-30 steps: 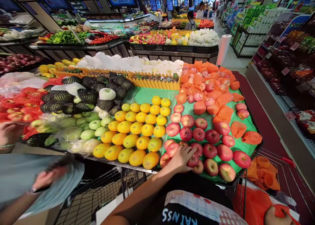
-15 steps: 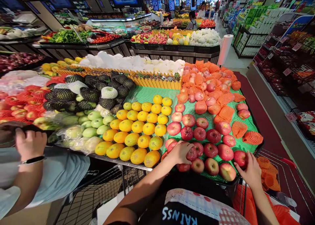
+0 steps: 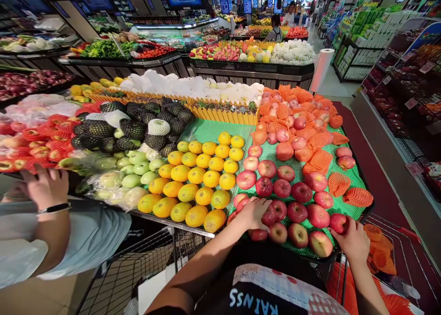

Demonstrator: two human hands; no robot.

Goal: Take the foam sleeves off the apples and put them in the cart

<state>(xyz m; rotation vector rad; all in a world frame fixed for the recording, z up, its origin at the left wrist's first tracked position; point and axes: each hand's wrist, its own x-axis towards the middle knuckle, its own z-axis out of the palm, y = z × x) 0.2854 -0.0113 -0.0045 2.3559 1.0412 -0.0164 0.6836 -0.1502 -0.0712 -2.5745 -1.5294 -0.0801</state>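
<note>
My left hand (image 3: pixel 254 214) is at the front of the apple display, its fingers curled round a red apple (image 3: pixel 268 216). Part of that apple is hidden behind the fingers. At the front right corner, my right hand (image 3: pixel 353 239) has thumb and fingers on either side of another red apple (image 3: pixel 338 223), which rests on the green mat. Rows of bare apples lie between and behind the hands, among them a yellowish-red apple (image 3: pixel 320 243) in the front row. Farther back, apples sit in orange foam nets (image 3: pixel 317 162).
Rows of oranges (image 3: pixel 196 216) adjoin the apples on the left. At far left, another person's hand (image 3: pixel 48 186) with a wristband is by netted fruit. Shopping carts (image 3: pixel 138 264) stand below the display's edge. Loose orange nets (image 3: pixel 382 262) lie in the right cart.
The view has turned slightly, so the scene sits a little farther right. My hands stay on the same apples. The other person's hand at the left has shifted its pose.
</note>
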